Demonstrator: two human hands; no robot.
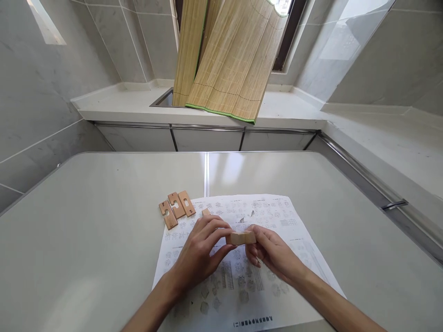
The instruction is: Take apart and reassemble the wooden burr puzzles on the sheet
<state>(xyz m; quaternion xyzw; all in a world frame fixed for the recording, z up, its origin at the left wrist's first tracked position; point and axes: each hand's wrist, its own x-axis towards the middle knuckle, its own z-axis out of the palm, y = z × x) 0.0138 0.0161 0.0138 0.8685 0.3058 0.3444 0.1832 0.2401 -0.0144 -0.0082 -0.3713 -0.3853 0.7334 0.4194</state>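
Between my two hands, over a printed sheet, is a small pale wooden block point(241, 238) with a notch along its upper edge. My left hand point(204, 244) grips its left end between thumb and fingers. The right end is pinched by my right hand point(270, 249), its other fingers curled below. Another light wooden piece point(206, 212) lies just behind my left hand, mostly hidden by it. Beneath both hands spreads the large white sheet point(301, 276), printed with rows of small diagrams and upside-down lettering.
Several flat brown wooden plates with cut slots point(177, 211) lie at the sheet's upper left corner. The pale table point(104, 221) has a seam down its middle. Behind it runs a white counter point(290, 106), with a bamboo mat point(231, 60) leaning over its edge.
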